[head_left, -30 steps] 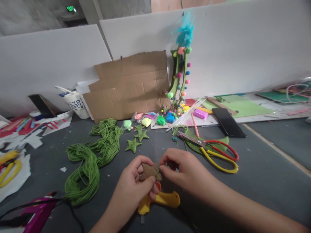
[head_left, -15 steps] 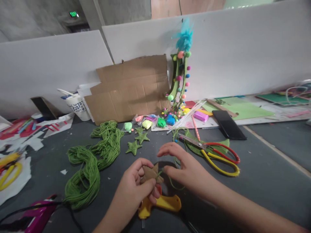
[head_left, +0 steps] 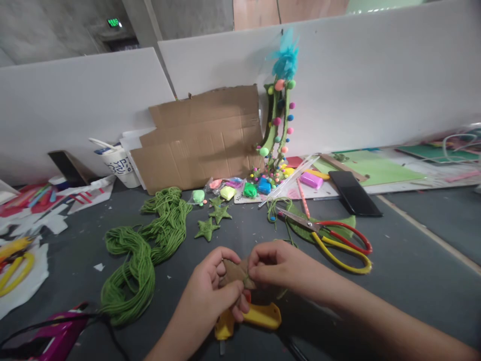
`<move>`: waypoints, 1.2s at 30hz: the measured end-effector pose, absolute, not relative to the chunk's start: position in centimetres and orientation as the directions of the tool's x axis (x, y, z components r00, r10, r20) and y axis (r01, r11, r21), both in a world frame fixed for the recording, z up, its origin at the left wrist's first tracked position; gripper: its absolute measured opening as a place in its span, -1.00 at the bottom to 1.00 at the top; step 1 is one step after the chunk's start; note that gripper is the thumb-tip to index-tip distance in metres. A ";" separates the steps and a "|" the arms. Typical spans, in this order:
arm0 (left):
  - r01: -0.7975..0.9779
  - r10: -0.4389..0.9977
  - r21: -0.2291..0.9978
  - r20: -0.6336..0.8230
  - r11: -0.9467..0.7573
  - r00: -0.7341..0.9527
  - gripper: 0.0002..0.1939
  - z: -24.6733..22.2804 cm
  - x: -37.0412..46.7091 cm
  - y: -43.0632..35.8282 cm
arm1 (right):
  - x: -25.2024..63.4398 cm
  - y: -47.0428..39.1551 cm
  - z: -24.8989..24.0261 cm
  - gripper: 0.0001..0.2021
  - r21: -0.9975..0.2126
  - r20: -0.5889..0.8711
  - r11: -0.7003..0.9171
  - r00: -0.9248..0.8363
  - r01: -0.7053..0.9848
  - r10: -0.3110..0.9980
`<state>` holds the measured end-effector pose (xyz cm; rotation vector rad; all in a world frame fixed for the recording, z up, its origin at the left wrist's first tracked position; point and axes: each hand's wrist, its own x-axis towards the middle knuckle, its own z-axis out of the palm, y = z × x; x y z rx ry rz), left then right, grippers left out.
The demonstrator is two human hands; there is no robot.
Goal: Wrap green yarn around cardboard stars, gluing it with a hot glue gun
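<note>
Between the thumb and fingers of my left hand (head_left: pixel 214 293) is a brown cardboard star (head_left: pixel 233 272), partly covered by both hands. My right hand (head_left: pixel 280 265) pinches at the star's right side, where a strand of green yarn (head_left: pixel 246 283) lies across the cardboard. Its fingertips hide the exact grip. Just below the hands lies a yellow glue gun (head_left: pixel 265 316) on the dark table. Beyond them rest several green yarn-wrapped stars (head_left: pixel 206 229). A large loose skein of green yarn (head_left: pixel 130 276) spreads to the left of my left hand.
Red-and-yellow-handled scissors (head_left: pixel 319 230) lie open at right, near a black phone (head_left: pixel 353 193). Clay packets (head_left: pixel 250 189) line the back beside a pompom-covered green stand (head_left: pixel 270 135) and leaning cardboard (head_left: pixel 203 140). A magenta tool (head_left: pixel 60 333) with a black cord sits front left.
My right hand has moved down and left onto the star, its fingers closing from apart to a pinch at the yarn. My left hand keeps holding the star in nearly the same place.
</note>
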<state>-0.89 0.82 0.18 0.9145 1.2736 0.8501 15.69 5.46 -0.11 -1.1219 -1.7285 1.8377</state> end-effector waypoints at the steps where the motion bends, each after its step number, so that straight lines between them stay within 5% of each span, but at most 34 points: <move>1: -0.023 0.908 0.913 -0.404 0.408 0.109 -0.75 0.2 -0.9 0.8 | 15.7 5.4 -0.1 -0.92 -0.950 -0.308 -0.199 -0.609 0.242 0.731; 36: 0.070 0.892 0.898 -0.440 0.435 0.104 -0.81 -0.1 -0.7 0.7 | 15.1 4.9 -0.4 -0.89 -0.912 -0.193 0.040 -0.515 0.408 0.835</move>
